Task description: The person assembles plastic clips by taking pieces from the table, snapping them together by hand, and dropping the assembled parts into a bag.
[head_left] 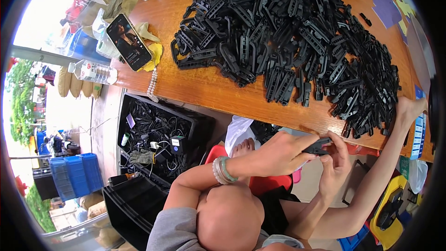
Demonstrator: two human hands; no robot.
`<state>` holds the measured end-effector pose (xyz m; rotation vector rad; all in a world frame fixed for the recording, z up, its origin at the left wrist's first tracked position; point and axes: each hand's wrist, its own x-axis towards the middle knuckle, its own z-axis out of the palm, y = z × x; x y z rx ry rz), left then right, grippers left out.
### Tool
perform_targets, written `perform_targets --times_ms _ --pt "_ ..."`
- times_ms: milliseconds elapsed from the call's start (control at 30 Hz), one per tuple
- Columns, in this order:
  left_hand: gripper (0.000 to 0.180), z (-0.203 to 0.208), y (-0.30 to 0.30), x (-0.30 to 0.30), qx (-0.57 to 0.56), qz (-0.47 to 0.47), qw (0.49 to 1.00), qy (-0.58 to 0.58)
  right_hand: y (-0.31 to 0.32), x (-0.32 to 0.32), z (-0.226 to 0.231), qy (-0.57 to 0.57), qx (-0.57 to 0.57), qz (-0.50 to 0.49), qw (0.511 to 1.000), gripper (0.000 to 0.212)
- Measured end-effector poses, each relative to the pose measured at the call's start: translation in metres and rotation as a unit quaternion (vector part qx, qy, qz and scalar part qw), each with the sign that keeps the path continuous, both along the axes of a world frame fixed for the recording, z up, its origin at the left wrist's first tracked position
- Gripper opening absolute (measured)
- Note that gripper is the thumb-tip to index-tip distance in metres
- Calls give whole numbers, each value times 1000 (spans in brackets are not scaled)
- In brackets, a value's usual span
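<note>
The person holds one small black plastic part (318,147) between the two hands, above the floor and just beside the near edge of the wooden counter (204,86). The fingers of the left hand (283,151) grasp this part from its left side, and the fingers of the right hand (335,163) are bent around its right end, with the thumb below it, so both hands are grasping the same thing. On the left wrist there are pale bracelets (222,171). On the counter, beyond the hands, lies a large heap of black parts (278,32), which are long, narrow and piled in many directions; its right portion comes near to the front edge. To the left of the heap, a phone (129,42) with a lit screen leans beside a yellow wrapper-like thing (157,55), and a string of beads (153,86) hangs close to the edge. A clear bottle (95,72) lies further left. Below the counter, at left, a black crate (200,128) contains dark pieces, cables and a grey glove (141,157). A white plastic bag (237,130) is near the bare foot (244,147).
</note>
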<state>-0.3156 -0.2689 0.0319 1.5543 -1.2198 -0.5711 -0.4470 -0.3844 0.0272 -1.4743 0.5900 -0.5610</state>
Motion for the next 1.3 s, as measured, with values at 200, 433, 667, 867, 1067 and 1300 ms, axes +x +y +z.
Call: perform_targets --times_ms 200,433,667,867,1067,1300 --pt "38 -7 -1 0 -34 11 999 7 2 6 1 33 56 -9 998 42" --pt "35 -10 5 2 14 7 998 -61 13 12 -15 -1 28 -27 999 28" --pt "35 -7 6 -4 43 8 997 -69 8 8 -21 -26 56 -18 998 25" --pt "37 1 3 -6 39 0 999 -9 4 1 -26 -70 99 4 993 24" --pt "35 -3 5 -1 36 29 993 105 10 13 -30 -58 141 -42 987 19" --pt "33 -11 1 4 34 44 998 29 6 13 -31 -67 168 6 984 21"
